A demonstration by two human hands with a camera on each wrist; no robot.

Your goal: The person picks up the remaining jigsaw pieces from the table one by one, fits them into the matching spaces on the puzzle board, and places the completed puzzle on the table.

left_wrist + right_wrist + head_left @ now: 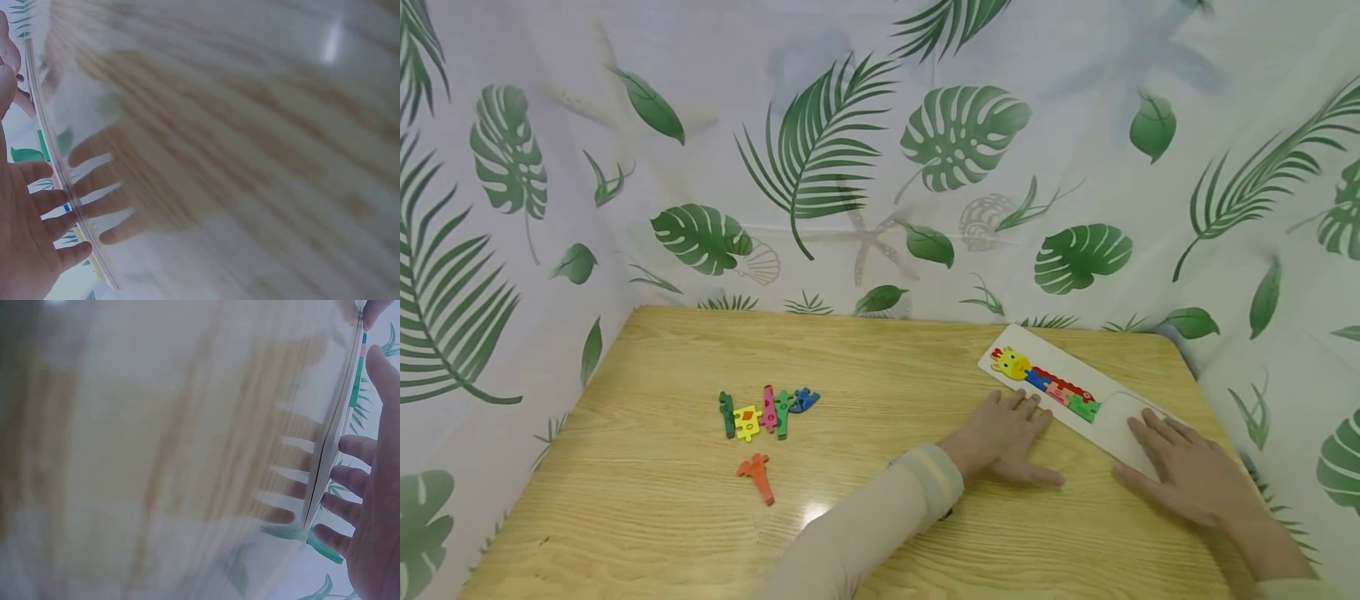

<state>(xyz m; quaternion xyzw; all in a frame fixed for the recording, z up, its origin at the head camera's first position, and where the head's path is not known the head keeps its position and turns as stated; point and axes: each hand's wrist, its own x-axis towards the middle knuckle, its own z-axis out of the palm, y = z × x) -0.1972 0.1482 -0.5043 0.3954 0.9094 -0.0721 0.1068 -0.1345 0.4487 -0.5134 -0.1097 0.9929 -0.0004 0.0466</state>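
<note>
A long white puzzle board (1120,427) lies slanted at the right of the table. In its giraffe-shaped recess sit a yellow head piece (1013,365), a blue piece (1037,380), a pink piece (1060,393), a green piece (1083,407) and a red mane; the recess's right part is bare. My left hand (1011,437) lies spread, its fingertips at the board's near edge. Fingers spread, my right hand (1198,473) rests over the board's right end and hides part of it. Both wrist views show straight fingers at the board's edge, gripping nothing.
Loose puzzle pieces lie at the table's left: dark green (727,414), yellow (747,423), pink (768,410), green (783,415) and blue (805,401), with an orange one (761,478) nearer me. A leaf-printed curtain (850,167) hangs behind the wooden table (647,400).
</note>
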